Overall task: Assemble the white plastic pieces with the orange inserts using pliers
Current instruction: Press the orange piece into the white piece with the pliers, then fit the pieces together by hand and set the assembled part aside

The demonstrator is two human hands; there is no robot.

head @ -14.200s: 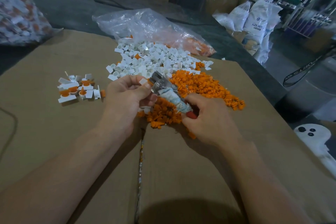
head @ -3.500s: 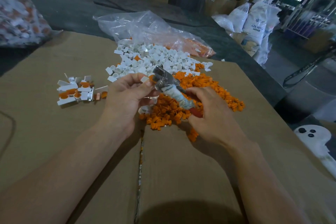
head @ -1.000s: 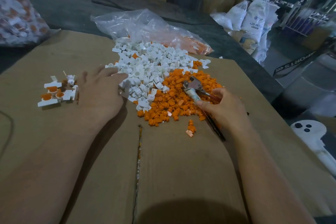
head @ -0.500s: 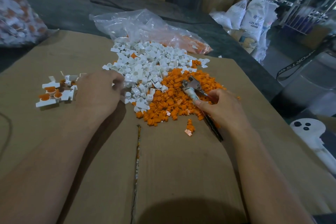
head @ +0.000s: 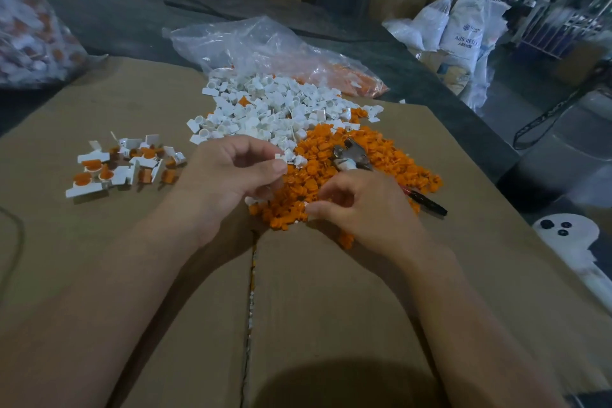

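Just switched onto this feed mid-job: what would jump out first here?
Two bright heaps fill the middle of the cardboard: white pieces behind, orange inserts nearer and right, with pliers lying on the orange. The left hand pinches one white piece; the right hand reaches into the orange heap's near edge. A cluster of assembled parts sits at left.

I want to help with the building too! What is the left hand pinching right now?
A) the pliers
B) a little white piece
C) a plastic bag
B: the left hand pinches a small white piece at its fingertips, while the pliers are over on the orange inserts by the right hand.
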